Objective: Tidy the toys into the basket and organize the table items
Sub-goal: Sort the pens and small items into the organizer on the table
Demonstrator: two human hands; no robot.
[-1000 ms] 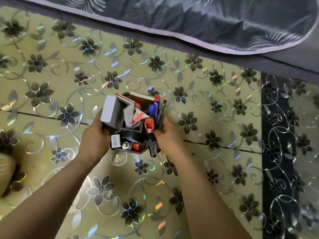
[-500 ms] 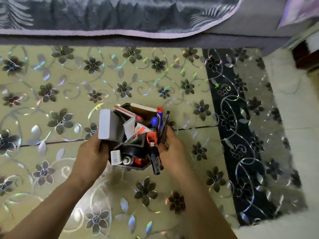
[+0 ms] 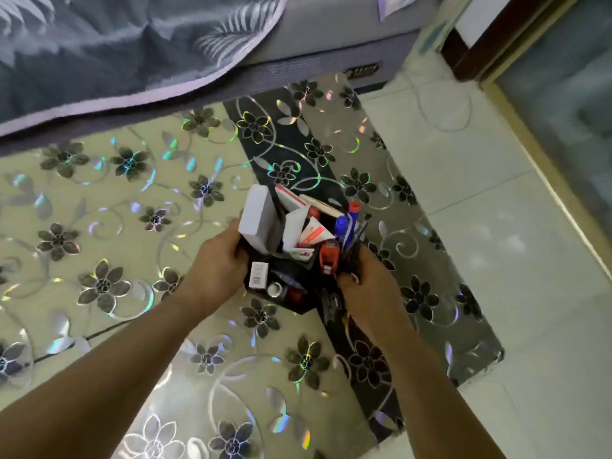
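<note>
I see the left hand (image 3: 215, 263) clamped on the left side of a dark organizer (image 3: 291, 293), which is held above a flowered floor mat (image 3: 109, 226). A white box (image 3: 256, 218) stands upright in its left compartment, with a small barcoded box (image 3: 258, 275) lower down. Cards and packets crowd the middle. Blue markers (image 3: 344, 225) and an orange item (image 3: 329, 258) sit on the right, where my right hand (image 3: 372, 294) closes around that side. White floor tiles (image 3: 496, 226) lie beyond.
</note>
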